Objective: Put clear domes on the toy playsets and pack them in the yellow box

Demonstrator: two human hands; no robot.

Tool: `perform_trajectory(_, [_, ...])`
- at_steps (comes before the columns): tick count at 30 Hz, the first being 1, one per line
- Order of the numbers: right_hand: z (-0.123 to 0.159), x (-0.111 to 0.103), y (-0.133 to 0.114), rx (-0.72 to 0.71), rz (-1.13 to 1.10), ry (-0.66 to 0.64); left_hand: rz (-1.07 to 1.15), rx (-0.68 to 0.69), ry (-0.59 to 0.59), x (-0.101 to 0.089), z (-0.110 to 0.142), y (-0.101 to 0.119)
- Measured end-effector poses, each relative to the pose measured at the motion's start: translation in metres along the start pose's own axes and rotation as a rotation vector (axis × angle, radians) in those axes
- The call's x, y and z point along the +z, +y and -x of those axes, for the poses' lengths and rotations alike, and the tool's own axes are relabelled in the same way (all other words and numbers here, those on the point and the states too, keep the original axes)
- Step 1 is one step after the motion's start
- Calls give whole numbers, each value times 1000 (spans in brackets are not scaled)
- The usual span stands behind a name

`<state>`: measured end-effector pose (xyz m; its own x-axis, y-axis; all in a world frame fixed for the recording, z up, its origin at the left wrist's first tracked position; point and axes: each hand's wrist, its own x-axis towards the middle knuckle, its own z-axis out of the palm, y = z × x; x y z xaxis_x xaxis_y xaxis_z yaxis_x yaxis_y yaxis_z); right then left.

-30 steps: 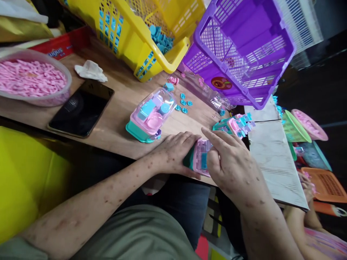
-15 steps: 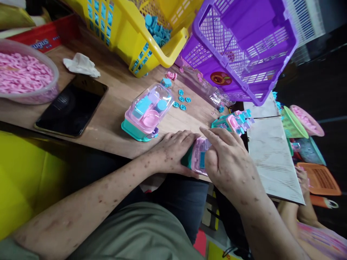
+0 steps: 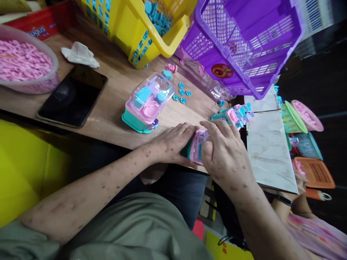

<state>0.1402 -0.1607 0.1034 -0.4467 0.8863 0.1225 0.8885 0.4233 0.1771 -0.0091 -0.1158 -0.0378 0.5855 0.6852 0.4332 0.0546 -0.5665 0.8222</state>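
A small pink and teal toy case (image 3: 195, 148) with a clear lid rests at the table's front edge. My left hand (image 3: 176, 144) is wrapped round its left side, thumb at the near side. Over the case's right part lies my right hand (image 3: 223, 151), fingers curled and pressing on it; they hide much of the lid. Left of it stands a second toy case (image 3: 148, 104), its clear cover over teal and pink pieces. Several teal wheel-like discs (image 3: 181, 92) lie behind. Beyond my right hand is an open teal tray of pink and purple parts (image 3: 233, 116).
A yellow basket (image 3: 119, 25) of teal pieces and a tilted purple basket (image 3: 244, 54) stand at the back. At left are a tub of pink pieces (image 3: 25, 65), a phone (image 3: 73, 97) and crumpled tissue (image 3: 80, 55). Another person's arm (image 3: 284, 202) shows at right.
The view has shifted slightly, so most things sit a little higher. Both hands stay on the toy case. The other person's arm at the right has moved a little.
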Motion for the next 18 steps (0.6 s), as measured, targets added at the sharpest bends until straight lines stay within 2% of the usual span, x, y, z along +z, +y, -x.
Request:
perform_trajectory(7, [2,1,-3,16,36,-16,31,4,17,-2,2,-3])
perform_trajectory(10, [1,0,1,-3,26,-16,160,-2,-18,-7,1,-5])
perform_trajectory(12, [1,0,5,-26,2,-12,324,-59,-37,-4,-1,-3])
perform_trajectory(15, [1,2,8,-30,-34,10,463,-201,108,12,-2,7])
perform_trajectory(18, [4,6,7,-7,-64,62,327,-250,255,31,-1,20])
